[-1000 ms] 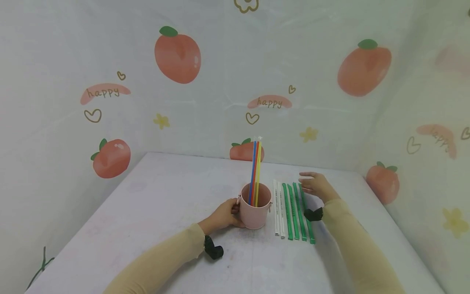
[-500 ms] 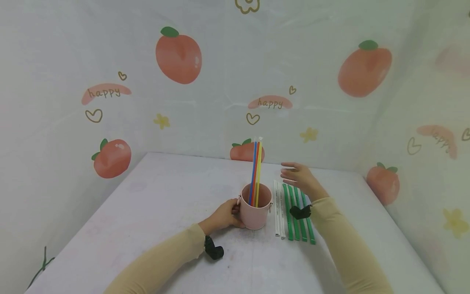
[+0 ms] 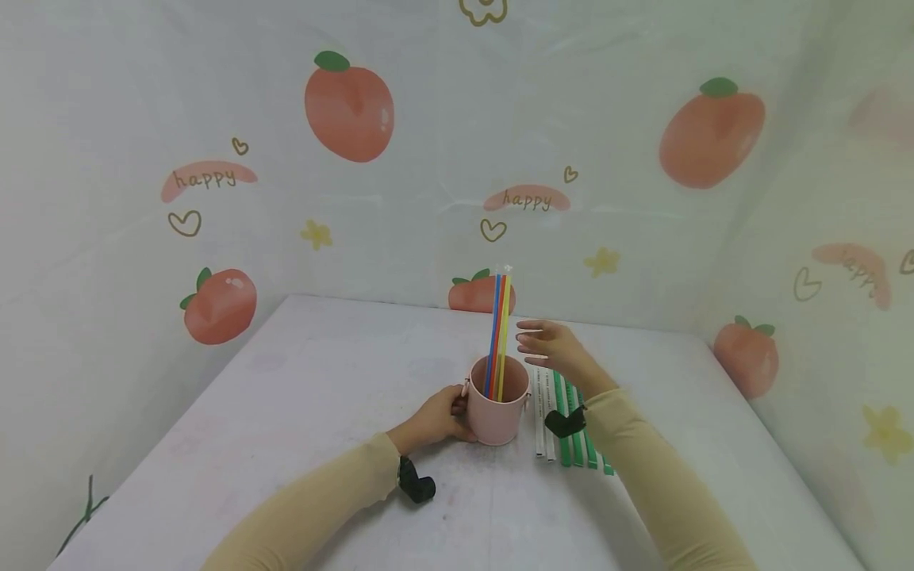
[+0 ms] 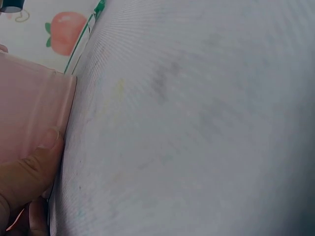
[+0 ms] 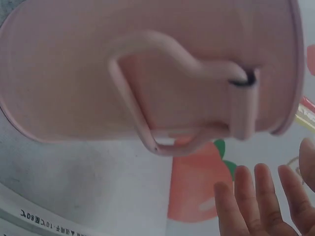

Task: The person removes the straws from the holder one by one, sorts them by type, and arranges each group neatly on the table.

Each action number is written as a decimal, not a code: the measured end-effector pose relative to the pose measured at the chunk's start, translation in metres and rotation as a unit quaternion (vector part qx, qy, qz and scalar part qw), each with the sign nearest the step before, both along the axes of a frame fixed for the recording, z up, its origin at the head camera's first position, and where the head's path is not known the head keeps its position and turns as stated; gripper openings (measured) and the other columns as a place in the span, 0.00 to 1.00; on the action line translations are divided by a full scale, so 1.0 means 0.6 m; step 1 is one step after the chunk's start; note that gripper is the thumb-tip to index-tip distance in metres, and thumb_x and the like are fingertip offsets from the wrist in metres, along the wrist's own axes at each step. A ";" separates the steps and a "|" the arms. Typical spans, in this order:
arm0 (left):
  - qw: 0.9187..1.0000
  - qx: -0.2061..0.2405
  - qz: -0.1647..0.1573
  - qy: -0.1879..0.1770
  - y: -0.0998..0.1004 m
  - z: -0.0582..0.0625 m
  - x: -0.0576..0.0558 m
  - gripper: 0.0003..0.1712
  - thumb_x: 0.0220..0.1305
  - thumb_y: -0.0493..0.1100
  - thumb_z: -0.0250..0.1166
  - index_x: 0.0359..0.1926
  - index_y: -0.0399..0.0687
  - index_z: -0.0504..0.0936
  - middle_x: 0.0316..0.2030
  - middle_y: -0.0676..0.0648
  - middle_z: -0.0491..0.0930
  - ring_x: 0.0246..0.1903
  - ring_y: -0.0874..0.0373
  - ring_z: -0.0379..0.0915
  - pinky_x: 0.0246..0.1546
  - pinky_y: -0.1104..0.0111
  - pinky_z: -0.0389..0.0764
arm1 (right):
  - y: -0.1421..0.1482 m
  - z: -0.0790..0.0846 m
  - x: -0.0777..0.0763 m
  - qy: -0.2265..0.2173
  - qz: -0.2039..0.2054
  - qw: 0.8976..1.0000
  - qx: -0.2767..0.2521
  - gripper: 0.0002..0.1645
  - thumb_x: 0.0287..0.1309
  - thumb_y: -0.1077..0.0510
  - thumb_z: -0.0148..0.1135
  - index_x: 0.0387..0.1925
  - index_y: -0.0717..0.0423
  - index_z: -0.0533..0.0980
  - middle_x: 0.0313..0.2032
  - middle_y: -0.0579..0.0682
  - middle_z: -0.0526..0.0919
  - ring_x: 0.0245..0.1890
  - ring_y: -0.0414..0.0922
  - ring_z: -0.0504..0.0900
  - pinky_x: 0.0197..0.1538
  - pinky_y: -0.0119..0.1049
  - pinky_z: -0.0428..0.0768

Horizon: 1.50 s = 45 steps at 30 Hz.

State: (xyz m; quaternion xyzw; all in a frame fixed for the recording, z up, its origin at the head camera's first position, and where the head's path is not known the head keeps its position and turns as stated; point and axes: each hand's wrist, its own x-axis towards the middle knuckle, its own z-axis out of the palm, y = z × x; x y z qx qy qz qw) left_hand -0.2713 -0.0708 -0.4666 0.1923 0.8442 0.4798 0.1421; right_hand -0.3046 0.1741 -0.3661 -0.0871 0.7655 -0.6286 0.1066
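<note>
A small pink metal bucket stands upright on the table, holding blue, red and yellow straws that lean slightly. My left hand grips the bucket's left side; in the left wrist view its thumb presses low on the wall, near the rim of the base. My right hand hovers just right of the straws, above the bucket's mouth level, fingers loosely extended and holding nothing. The right wrist view shows the bucket's side handle close up, with the right fingers beyond it.
Right of the bucket lie two white paper-wrapped straws and several green-wrapped ones in a row, partly hidden under my right wrist. A printed cloth wall closes the back and sides of the white table.
My right hand has moved left, from over the green-wrapped straws to beside the coloured straws in the bucket. The left hand and the bucket have stayed in place.
</note>
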 end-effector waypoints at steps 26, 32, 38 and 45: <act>1.000 0.001 -0.003 0.000 0.000 0.008 0.004 0.47 0.43 0.35 0.79 0.65 0.35 0.67 0.57 0.39 0.74 0.59 0.44 0.71 0.64 0.55 0.74 | -0.042 -0.006 0.007 0.032 -0.025 0.998 0.052 0.26 0.62 0.61 0.63 0.60 0.65 0.70 0.55 0.63 0.77 0.44 0.38 0.82 0.51 0.32 0.82; 1.000 0.008 -0.011 0.012 -0.002 0.006 0.002 0.44 0.43 0.35 0.79 0.63 0.35 0.69 0.57 0.39 0.74 0.58 0.44 0.72 0.63 0.56 0.74 | -0.044 -0.008 0.006 0.039 -0.030 0.997 0.052 0.25 0.62 0.61 0.63 0.59 0.66 0.70 0.48 0.60 0.81 0.37 0.34 0.80 0.40 0.24 0.80; 1.000 0.008 0.002 -0.001 0.002 0.003 0.000 0.44 0.43 0.33 0.78 0.63 0.37 0.69 0.58 0.39 0.74 0.59 0.43 0.71 0.64 0.55 0.74 | -0.045 -0.005 0.009 0.041 -0.038 0.998 0.041 0.24 0.62 0.63 0.62 0.58 0.67 0.70 0.47 0.60 0.80 0.36 0.34 0.81 0.41 0.25 0.82; 1.000 0.005 0.004 -0.003 0.002 0.004 0.001 0.47 0.42 0.34 0.79 0.65 0.35 0.67 0.58 0.38 0.73 0.59 0.43 0.71 0.63 0.55 0.74 | -0.041 0.005 0.010 0.038 -0.045 0.998 -0.001 0.24 0.62 0.67 0.60 0.58 0.71 0.68 0.45 0.60 0.79 0.34 0.37 0.83 0.46 0.32 0.86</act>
